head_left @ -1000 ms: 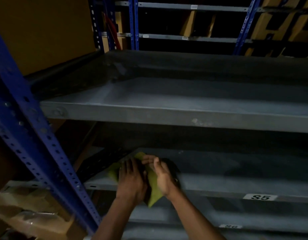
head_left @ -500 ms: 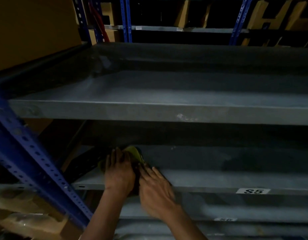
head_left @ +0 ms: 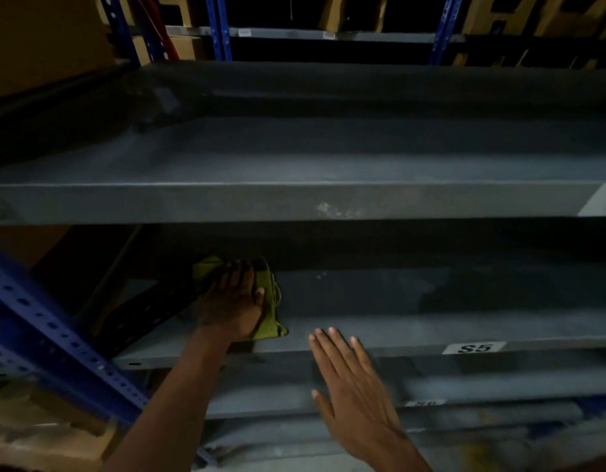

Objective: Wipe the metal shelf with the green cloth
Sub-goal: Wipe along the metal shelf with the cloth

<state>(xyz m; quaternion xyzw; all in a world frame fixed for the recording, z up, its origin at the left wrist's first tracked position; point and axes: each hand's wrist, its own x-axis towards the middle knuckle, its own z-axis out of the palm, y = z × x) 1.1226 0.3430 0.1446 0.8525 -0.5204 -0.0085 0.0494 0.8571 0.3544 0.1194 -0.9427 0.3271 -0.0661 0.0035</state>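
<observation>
The green cloth (head_left: pixel 269 301) lies folded on the left end of the grey metal shelf (head_left: pixel 431 325) labelled S5. My left hand (head_left: pixel 233 301) lies flat on top of the cloth with its fingers stretched out, pressing it onto the shelf and covering most of it. My right hand (head_left: pixel 349 386) hovers with straight, spread fingers just in front of the shelf's front lip, to the right of the cloth and apart from it. It holds nothing.
A wider grey shelf (head_left: pixel 294 199) juts out above and shades the S5 shelf. A blue perforated upright (head_left: pixel 56 338) stands at the left. More shelves (head_left: pixel 465 386) sit below. Cardboard boxes (head_left: pixel 39 447) lie at the lower left.
My right hand has let go of the cloth and pulled back to the right and toward me. My left hand has stayed on the cloth, flattened on it.
</observation>
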